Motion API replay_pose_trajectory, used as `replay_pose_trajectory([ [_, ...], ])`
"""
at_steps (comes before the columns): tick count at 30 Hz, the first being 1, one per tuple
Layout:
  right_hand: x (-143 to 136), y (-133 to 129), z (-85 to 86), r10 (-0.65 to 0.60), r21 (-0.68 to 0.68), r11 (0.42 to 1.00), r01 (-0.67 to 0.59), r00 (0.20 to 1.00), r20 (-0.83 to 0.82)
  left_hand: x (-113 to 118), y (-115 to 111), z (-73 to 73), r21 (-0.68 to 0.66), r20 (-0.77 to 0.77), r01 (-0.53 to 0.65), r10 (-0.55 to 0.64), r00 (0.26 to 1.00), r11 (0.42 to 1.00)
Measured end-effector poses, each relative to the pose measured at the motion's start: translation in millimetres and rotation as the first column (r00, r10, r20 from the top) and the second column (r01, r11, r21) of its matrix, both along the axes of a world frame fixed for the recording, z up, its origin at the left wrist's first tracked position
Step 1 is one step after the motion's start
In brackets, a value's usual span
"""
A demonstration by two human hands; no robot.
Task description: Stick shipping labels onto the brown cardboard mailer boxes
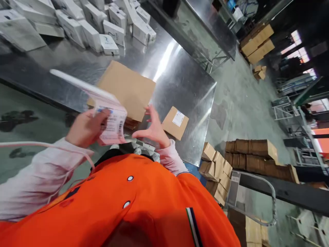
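Note:
My left hand [84,127] grips a folded strip of printed shipping labels [113,124], with barcodes and text facing up and the thumb pressed on top. One end of the strip sticks out to the upper left. My right hand [153,130] is open, thumb and fingers spread, just right of the labels. Its fingertips are close to the near corner of a brown cardboard piece [130,85], apparently a stack, on the metal table [185,85]. Whether they touch it, I cannot tell. To the right of this hand sits a small cardboard box [176,124] bearing a white label.
Several white boxes [89,32] crowd the table's far left. Past its right edge, cardboard boxes [217,171] are stacked beside a metal-framed cart [253,195]. A second metal table [210,20] stands beyond, with brown cartons [258,43] on the floor. A pale cable [43,144] crosses my left forearm.

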State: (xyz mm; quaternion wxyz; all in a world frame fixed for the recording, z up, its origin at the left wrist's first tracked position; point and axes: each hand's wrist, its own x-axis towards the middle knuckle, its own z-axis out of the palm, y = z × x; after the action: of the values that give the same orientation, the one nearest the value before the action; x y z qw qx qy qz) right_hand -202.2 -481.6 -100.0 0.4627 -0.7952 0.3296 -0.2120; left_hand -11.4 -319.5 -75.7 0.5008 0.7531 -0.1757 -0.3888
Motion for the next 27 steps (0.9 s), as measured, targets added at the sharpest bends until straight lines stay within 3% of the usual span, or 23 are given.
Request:
replay_pose_trajectory([
  [3,49.6,41.9,-5.1,-0.024,0.276,0.961,-0.023,0.986,0.165,-8.9,0.4,3.9,0.052,0.014,0.062,-0.063,0.998,0.997],
  [6,60.3,51.6,-4.3,-0.010,0.397,0.916,-0.051,0.989,0.149,7.2,-1.2,7.8,-0.142,0.099,0.165,-0.152,0.983,0.976],
  [8,56.8,44.7,2.2,0.078,0.423,0.898,-0.123,0.989,0.123,17.5,-4.7,8.5,-0.237,0.030,0.117,-0.113,0.993,0.964],
  [10,54.6,33.0,13.7,0.085,0.378,0.918,-0.119,0.991,0.106,19.0,-10.0,8.1,-0.232,-0.069,0.064,-0.082,0.994,0.971],
  [14,58.6,14.2,38.7,0.072,0.115,0.991,-0.074,0.997,0.018,-0.9,-22.5,6.2,-0.220,-0.143,-0.041,0.010,0.990,0.975],
  [17,63.1,5.6,46.8,0.091,-0.007,0.996,-0.091,0.996,-0.010,-14.0,-32.2,1.5,-0.199,-0.137,-0.174,0.149,0.979,0.964],
  [19,69.8,-6.4,47.0,0.098,-0.063,0.993,-0.099,0.995,-0.016,-14.3,-37.4,-3.3,-0.195,-0.174,-0.215,0.182,0.968,0.957],
  [24,117.6,-79.0,38.8,0.050,-0.176,0.982,-0.070,0.992,-0.118,3.9,-39.7,-13.5,-0.154,-0.454,0.035,-0.102,0.885,0.987],
  [27,154.0,-126.8,29.2,-0.025,-0.210,0.977,-0.029,0.968,-0.249,11.9,-40.4,-14.3,-0.112,-0.546,0.013,-0.073,0.835,0.994],
])
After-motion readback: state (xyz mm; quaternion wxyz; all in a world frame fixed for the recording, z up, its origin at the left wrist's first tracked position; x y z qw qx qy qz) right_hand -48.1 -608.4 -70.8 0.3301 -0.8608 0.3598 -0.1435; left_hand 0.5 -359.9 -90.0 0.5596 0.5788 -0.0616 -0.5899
